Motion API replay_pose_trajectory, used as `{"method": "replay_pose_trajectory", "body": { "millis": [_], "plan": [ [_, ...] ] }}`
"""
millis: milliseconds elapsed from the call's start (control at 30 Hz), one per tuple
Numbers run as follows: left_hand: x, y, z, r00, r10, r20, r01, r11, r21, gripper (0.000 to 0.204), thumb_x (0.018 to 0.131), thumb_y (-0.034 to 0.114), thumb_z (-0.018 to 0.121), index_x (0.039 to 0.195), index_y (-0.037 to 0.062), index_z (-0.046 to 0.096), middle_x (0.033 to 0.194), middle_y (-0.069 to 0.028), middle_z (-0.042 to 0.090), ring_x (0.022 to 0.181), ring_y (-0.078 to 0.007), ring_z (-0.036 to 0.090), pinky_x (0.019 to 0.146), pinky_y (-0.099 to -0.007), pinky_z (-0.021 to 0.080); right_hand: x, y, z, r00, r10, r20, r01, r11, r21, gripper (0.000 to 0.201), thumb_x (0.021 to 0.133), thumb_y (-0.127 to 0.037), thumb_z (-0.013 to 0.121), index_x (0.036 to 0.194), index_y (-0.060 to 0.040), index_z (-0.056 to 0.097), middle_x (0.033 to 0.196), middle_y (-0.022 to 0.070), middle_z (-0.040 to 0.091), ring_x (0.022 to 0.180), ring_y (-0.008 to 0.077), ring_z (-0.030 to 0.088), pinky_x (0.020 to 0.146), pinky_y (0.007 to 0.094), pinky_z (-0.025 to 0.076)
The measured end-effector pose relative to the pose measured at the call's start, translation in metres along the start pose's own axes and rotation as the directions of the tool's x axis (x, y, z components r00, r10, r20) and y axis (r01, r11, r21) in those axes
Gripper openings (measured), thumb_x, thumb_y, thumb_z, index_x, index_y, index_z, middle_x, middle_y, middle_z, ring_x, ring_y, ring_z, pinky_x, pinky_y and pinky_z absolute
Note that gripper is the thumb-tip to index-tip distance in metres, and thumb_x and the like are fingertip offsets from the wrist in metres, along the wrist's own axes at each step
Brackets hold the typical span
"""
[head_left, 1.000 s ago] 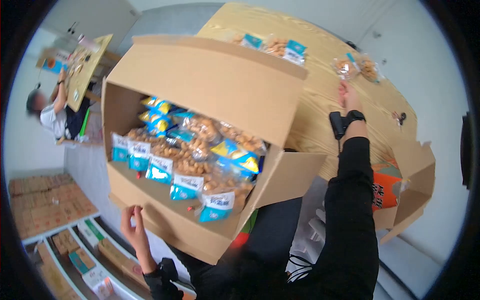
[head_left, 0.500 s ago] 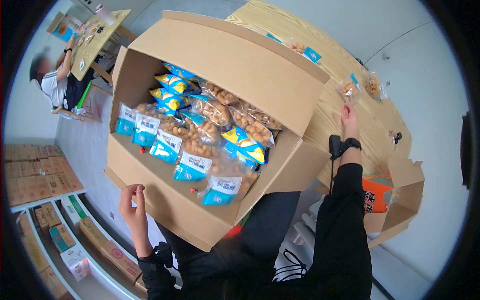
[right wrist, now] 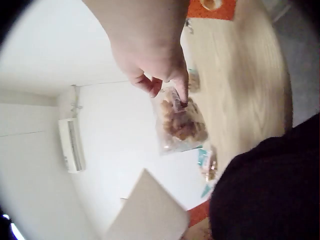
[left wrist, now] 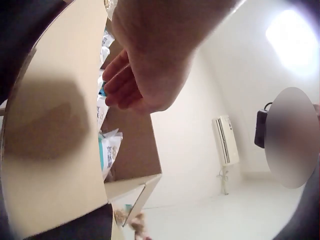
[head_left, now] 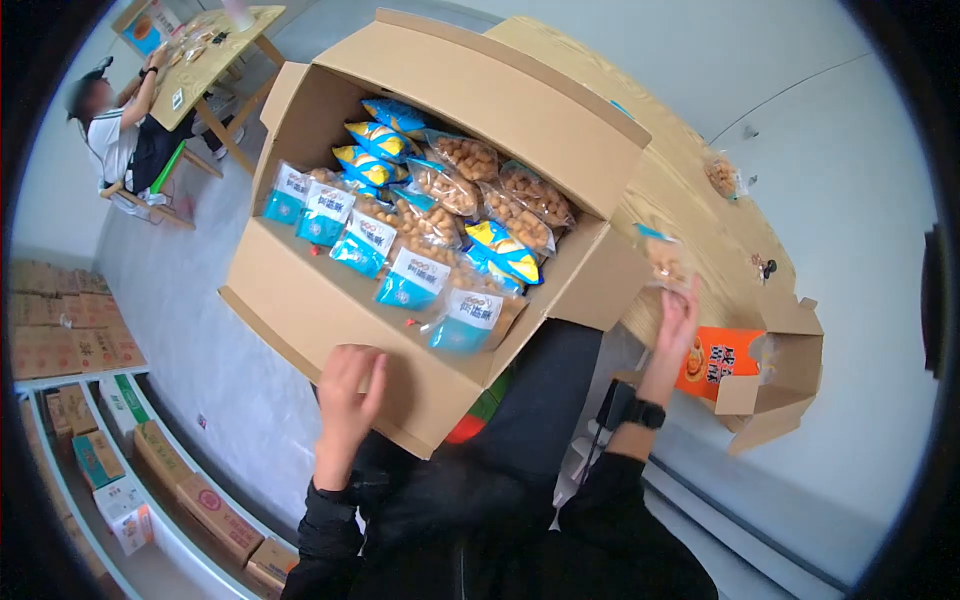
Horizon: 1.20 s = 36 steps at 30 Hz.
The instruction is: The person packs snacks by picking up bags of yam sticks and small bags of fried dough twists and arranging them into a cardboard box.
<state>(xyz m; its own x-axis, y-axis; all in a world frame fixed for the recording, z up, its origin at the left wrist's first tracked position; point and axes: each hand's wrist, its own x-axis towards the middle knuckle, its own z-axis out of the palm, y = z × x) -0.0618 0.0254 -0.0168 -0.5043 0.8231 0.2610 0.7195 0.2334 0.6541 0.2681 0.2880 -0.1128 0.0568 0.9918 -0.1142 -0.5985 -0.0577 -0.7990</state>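
In the head view a large open carton (head_left: 280, 280) holds several clear snack bags (head_left: 414, 278) with white and teal labels, plus blue and yellow packets (head_left: 383, 141). My right hand (head_left: 676, 325) pinches the edge of a clear bag of brown snacks (head_left: 664, 258) to the right of the carton; the right wrist view shows this bag (right wrist: 181, 122) hanging from the fingers of the hand (right wrist: 155, 55). At the carton's near flap is my left hand (head_left: 348, 398), fingers loosely bent and holding nothing; in the left wrist view this hand (left wrist: 145, 75) is beside the flap (left wrist: 55, 115).
A wooden table (head_left: 640, 150) stands behind the carton, with another snack bag (head_left: 722, 178) and small items on it. An open box with an orange panel (head_left: 718, 360) is at the right. Shelves with boxes (head_left: 210, 510) stand lower left; a seated person (head_left: 115, 140) is upper left.
My right hand has taken hold of a snack bag and brought it off the table toward the carton. My left hand appears further right along the flap, and the view has shifted.
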Motion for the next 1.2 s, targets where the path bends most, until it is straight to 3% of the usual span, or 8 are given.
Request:
{"method": "replay_pose_trajectory", "body": {
  "millis": [233, 467, 567, 733, 867, 933, 1000, 1200],
  "plan": [
    [-0.009, 0.033, 0.008, 0.968, 0.215, 0.132, -0.194, 0.969, -0.152, 0.023, 0.062, 0.004, 0.058, 0.084, 0.0005, 0.051, 0.085, -0.0126, 0.05, 0.077, -0.0263, 0.048, 0.066, -0.0312, 0.04, -0.118, -0.099, 0.045, 0.939, -0.342, 0.035, 0.343, 0.933, -0.103, 0.057, 0.068, -0.012, 0.045, 0.119, 0.0036, 0.023, 0.119, 0.0153, 0.032, 0.109, 0.025, 0.033, 0.094, 0.0385, 0.021],
    [-0.018, 0.084, 0.003, 0.754, 0.657, 0.005, -0.647, 0.745, -0.162, 0.035, 0.066, 0.017, 0.054, 0.099, 0.0292, 0.049, 0.114, -0.0099, 0.04, 0.104, -0.0239, 0.037, 0.088, -0.0405, 0.021, -0.197, -0.074, 0.11, 0.867, 0.288, 0.407, -0.178, 0.941, -0.287, 0.037, 0.066, -0.02, 0.05, 0.093, 0.0051, 0.045, 0.112, 0.0193, 0.037, 0.101, 0.0251, 0.04, 0.087, 0.0365, 0.031],
    [-0.01, 0.087, -0.006, 0.706, 0.705, -0.07, -0.708, 0.705, -0.044, 0.037, 0.062, 0.02, 0.057, 0.099, 0.019, 0.05, 0.109, -0.0104, 0.045, 0.099, -0.0248, 0.042, 0.085, -0.0406, 0.028, -0.21, -0.061, 0.135, 0.796, 0.432, 0.424, -0.396, 0.901, -0.175, 0.029, 0.072, -0.023, 0.048, 0.084, 0.0032, 0.048, 0.11, 0.0183, 0.04, 0.096, 0.0238, 0.043, 0.082, 0.0356, 0.036],
    [-0.012, 0.068, -0.002, 0.979, 0.185, 0.089, -0.096, 0.797, -0.596, 0.045, 0.06, 0.017, 0.066, 0.097, 0.0007, 0.045, 0.091, -0.0102, 0.052, 0.083, -0.0203, 0.051, 0.074, -0.0295, 0.039, -0.209, -0.037, 0.147, 0.87, 0.271, 0.412, -0.177, 0.951, -0.253, 0.032, 0.081, -0.027, 0.038, 0.094, 0.0018, 0.044, 0.105, 0.0143, 0.044, 0.092, 0.0205, 0.046, 0.074, 0.0326, 0.039],
    [-0.009, 0.072, -0.003, 0.827, 0.038, 0.561, 0.538, 0.242, -0.808, 0.049, 0.064, 0.014, 0.064, 0.103, 0.0009, 0.039, 0.098, -0.0077, 0.046, 0.093, -0.0149, 0.043, 0.079, -0.0276, 0.035, -0.202, -0.019, 0.174, 0.886, 0.251, 0.39, -0.12, 0.936, -0.33, 0.033, 0.083, -0.026, 0.033, 0.097, 0.0023, 0.042, 0.099, 0.0118, 0.047, 0.088, 0.0163, 0.047, 0.071, 0.0278, 0.039],
    [-0.018, 0.072, 0.004, 0.849, 0.07, 0.523, 0.483, 0.295, -0.824, 0.048, 0.071, 0.024, 0.057, 0.107, 0.0014, 0.034, 0.103, -0.0077, 0.042, 0.097, -0.0149, 0.04, 0.082, -0.0284, 0.032, -0.2, -0.014, 0.181, 0.859, 0.286, 0.425, -0.187, 0.947, -0.26, 0.034, 0.084, -0.027, 0.031, 0.095, 0.0021, 0.044, 0.095, 0.0106, 0.05, 0.084, 0.0141, 0.048, 0.069, 0.0253, 0.038],
    [-0.024, 0.072, 0.009, 0.901, 0.053, 0.431, 0.435, -0.094, -0.896, 0.045, 0.08, 0.033, 0.042, 0.11, 0.0022, 0.03, 0.105, -0.0075, 0.04, 0.099, -0.0147, 0.038, 0.085, -0.029, 0.03, -0.198, -0.011, 0.184, 0.894, 0.34, 0.294, -0.176, 0.866, -0.468, 0.036, 0.085, -0.03, 0.031, 0.088, 0.0005, 0.049, 0.083, 0.0061, 0.053, 0.075, 0.0097, 0.049, 0.066, 0.0215, 0.037],
    [-0.015, 0.062, 0.008, 0.873, -0.057, 0.484, 0.487, 0.118, -0.865, 0.036, 0.086, 0.03, 0.024, 0.109, 0.0026, 0.031, 0.103, -0.0084, 0.042, 0.097, -0.014, 0.041, 0.083, -0.0291, 0.033, -0.206, 0.0, 0.202, 0.938, 0.278, 0.209, -0.137, 0.848, -0.513, 0.037, 0.085, -0.031, 0.032, 0.081, 0.0005, 0.05, 0.071, 0.0031, 0.051, 0.065, 0.0064, 0.044, 0.062, 0.0206, 0.036]
  ]
}}
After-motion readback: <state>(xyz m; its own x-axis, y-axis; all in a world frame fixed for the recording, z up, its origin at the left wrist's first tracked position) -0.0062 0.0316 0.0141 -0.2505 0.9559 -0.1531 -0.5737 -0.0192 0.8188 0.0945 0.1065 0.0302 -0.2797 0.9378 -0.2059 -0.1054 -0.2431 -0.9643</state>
